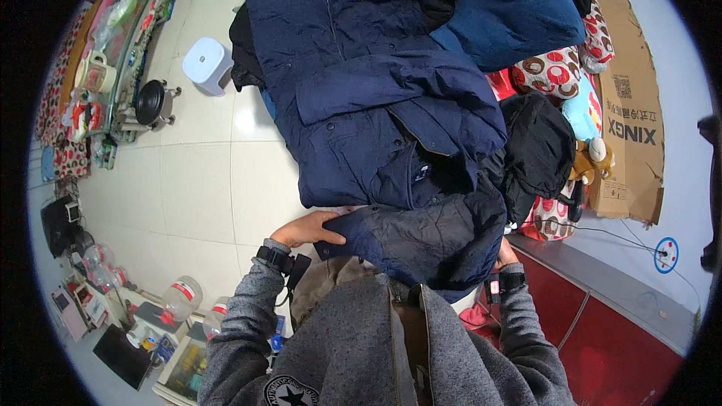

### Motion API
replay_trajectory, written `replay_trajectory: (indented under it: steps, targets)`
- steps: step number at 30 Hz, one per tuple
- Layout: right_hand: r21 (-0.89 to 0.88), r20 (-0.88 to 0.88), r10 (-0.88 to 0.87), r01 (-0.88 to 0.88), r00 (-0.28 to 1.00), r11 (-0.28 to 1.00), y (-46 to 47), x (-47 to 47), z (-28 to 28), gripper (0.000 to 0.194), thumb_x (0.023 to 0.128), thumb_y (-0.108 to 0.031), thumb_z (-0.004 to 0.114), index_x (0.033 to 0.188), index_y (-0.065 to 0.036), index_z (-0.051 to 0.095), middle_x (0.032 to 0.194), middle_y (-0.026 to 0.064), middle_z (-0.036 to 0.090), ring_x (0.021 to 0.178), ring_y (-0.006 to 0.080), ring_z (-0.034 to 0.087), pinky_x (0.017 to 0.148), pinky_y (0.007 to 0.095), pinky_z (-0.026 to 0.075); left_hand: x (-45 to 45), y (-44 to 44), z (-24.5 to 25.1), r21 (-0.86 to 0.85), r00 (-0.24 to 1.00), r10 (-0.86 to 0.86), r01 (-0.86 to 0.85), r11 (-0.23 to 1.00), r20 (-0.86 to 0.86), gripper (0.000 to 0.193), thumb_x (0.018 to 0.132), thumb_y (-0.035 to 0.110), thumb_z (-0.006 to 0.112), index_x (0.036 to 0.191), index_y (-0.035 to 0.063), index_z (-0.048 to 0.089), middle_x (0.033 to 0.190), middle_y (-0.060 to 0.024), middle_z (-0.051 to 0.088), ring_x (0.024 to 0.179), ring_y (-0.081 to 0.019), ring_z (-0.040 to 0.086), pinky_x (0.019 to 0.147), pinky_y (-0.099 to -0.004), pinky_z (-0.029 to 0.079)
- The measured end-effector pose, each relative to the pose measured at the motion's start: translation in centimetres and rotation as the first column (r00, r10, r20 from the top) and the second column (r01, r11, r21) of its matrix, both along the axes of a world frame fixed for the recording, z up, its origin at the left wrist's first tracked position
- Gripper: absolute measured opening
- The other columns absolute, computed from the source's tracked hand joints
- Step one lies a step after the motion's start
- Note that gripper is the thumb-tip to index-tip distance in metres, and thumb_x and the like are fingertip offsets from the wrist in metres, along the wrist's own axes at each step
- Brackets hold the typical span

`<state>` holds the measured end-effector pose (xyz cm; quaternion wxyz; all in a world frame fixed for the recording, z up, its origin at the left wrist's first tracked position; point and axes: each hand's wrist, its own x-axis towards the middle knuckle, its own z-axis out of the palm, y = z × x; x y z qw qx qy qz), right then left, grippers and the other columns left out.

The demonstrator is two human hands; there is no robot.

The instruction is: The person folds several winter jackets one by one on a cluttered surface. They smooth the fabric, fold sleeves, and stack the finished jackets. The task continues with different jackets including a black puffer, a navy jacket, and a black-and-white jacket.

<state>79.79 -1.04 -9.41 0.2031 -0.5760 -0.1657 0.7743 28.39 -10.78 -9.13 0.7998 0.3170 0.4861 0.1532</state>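
A navy padded jacket [344, 90] lies spread before me, one sleeve folded across its front and its collar end towards me. The jacket's hood [417, 237], dark inside, spreads out nearest my body. My left hand [310, 228] grips the hood's left edge, thumb on top and fingers beneath. At the opposite edge is my right hand [506, 254]; its fingers are mostly hidden by the fabric, so its hold on the hood cannot be made out fully. Beneath and beyond the jacket are black garments [248, 45].
A blue blanket-like cloth [507, 5] lies at the upper right. Beside the jacket are a black bundle [538, 146], a brown plush toy [589, 163] and a cardboard sheet [632, 107]. A white stool [207, 65] and black wheeled stool [151, 103] stand on the tiled floor to the left.
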Motion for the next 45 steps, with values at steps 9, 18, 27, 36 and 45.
replay_trajectory:
  steps: [9, 18, 27, 36, 45]
  targets:
    - [-0.113, 0.234, 0.077, -0.052, 0.969, 0.992, -2.8, -0.4, -0.1, 0.058, 0.095, -0.045, 0.054, 0.133, -0.001, 0.050, 0.128, 0.0106, 0.059, 0.112, 0.0252, 0.059, 0.095, 0.0373, 0.049, -2.3, -4.4, -2.7, -0.162, 0.882, 0.454, -0.433, 0.887, 0.128, 0.051, 0.082, 0.016, 0.074, 0.126, 0.0005, 0.052, 0.114, -0.0103, 0.060, 0.104, -0.0170, 0.060, 0.082, -0.0345, 0.055]
    - [-0.090, 0.240, 0.026, -0.004, 0.970, 0.996, -0.6, -3.8, -1.5, 0.097, 0.086, -0.078, 0.032, 0.144, 0.001, 0.034, 0.140, 0.0136, 0.048, 0.126, 0.0279, 0.048, 0.106, 0.0393, 0.039, -2.4, -4.5, -2.8, -0.053, 0.912, 0.411, -0.410, 0.911, 0.015, 0.040, 0.087, 0.009, 0.067, 0.124, 0.0007, 0.053, 0.102, -0.0062, 0.059, 0.089, -0.0127, 0.057, 0.076, -0.0248, 0.048]
    - [-0.009, 0.364, 0.005, -0.002, 0.931, 1.000, -3.2, -6.9, 0.1, 0.029, 0.085, -0.016, 0.064, 0.105, 0.006, 0.063, 0.099, 0.0122, 0.068, 0.087, 0.0214, 0.066, 0.082, 0.0334, 0.052, -1.0, 0.5, 0.6, 0.474, 0.797, 0.368, -0.118, 0.873, -0.479, 0.040, 0.073, 0.001, 0.074, 0.109, 0.0037, 0.055, 0.100, -0.0075, 0.059, 0.095, -0.0204, 0.058, 0.080, -0.0322, 0.047]
    - [0.073, 0.094, -0.331, 0.325, 0.939, 0.943, -6.2, -5.3, 4.1, 0.018, 0.085, -0.011, 0.061, 0.097, 0.002, 0.064, 0.091, 0.0096, 0.069, 0.081, 0.0199, 0.067, 0.078, 0.0320, 0.054, 13.5, 8.5, 3.3, 0.766, 0.735, 0.220, 0.632, 0.118, -0.641, 0.064, 0.065, 0.026, 0.080, 0.118, 0.0049, 0.054, 0.120, -0.0149, 0.055, 0.112, -0.0315, 0.053, 0.095, -0.0421, 0.042]
    - [0.082, 0.009, -0.437, 0.435, 0.899, 0.897, -5.9, -3.7, 4.7, 0.028, 0.094, -0.020, 0.056, 0.107, 0.004, 0.063, 0.107, 0.0134, 0.068, 0.095, 0.0215, 0.066, 0.085, 0.0328, 0.052, 6.5, 9.9, 2.4, 0.865, 0.910, 0.120, 0.326, 0.382, -0.396, 0.030, 0.073, 0.002, 0.070, 0.103, 0.0018, 0.066, 0.088, -0.0102, 0.066, 0.086, -0.0312, 0.061, 0.079, -0.0368, 0.046]
